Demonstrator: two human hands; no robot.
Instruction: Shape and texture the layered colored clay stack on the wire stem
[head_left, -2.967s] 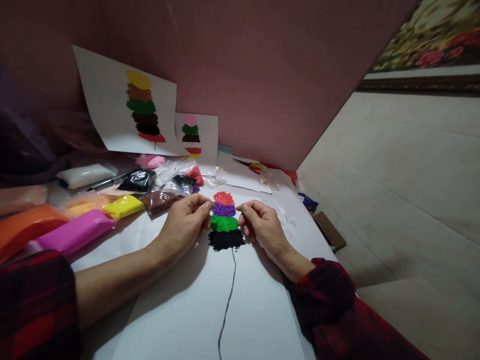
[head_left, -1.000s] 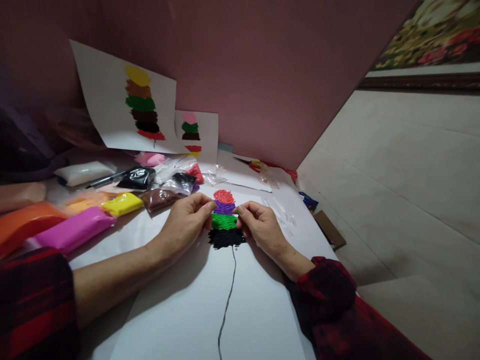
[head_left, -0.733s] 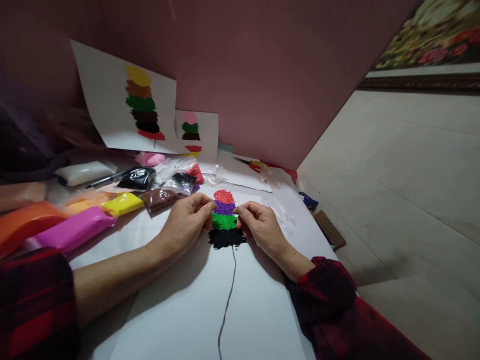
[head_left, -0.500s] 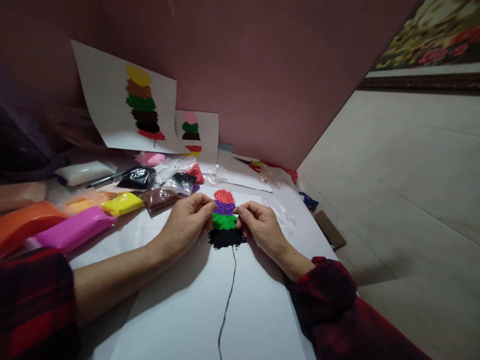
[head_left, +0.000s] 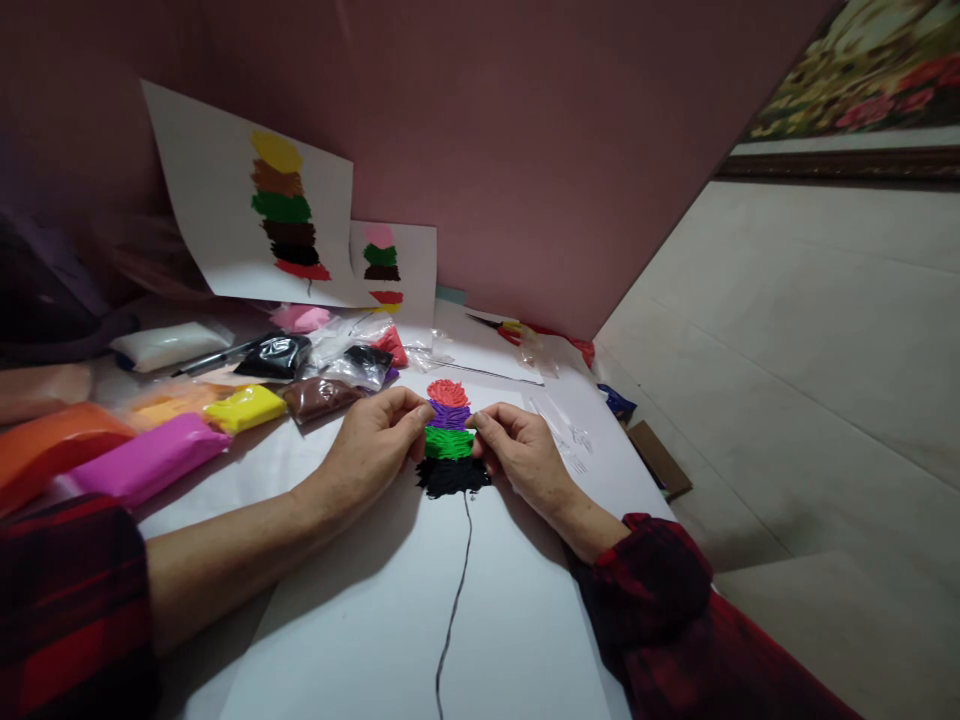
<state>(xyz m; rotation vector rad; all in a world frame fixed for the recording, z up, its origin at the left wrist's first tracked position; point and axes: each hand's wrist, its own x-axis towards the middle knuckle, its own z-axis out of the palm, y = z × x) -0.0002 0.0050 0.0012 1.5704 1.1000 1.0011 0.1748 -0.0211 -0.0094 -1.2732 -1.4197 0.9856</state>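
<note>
On a white sheet of paper (head_left: 420, 620) lies a stack of textured clay bands: a red round top (head_left: 448, 393), a purple band (head_left: 450, 415), a green band (head_left: 448, 443) and a black band (head_left: 454, 477). A thin dark line (head_left: 455, 610) runs down from the black one. My left hand (head_left: 382, 435) is closed in a pinch at the stack's left edge; whatever its fingertips hold is hidden. Opposite it, my right hand (head_left: 525, 455) pinches a tiny piece of green clay (head_left: 471, 423) over the right edge of the purple and green bands.
Bagged clay lies to the left, including pink (head_left: 150, 458), yellow (head_left: 246, 408), brown (head_left: 319, 398) and black (head_left: 274, 355) packs. Two sheets with coloured stacks, a large one (head_left: 202, 200) and a smaller one (head_left: 416, 260), lean against the wall. Scissors (head_left: 506, 330) rest at the back.
</note>
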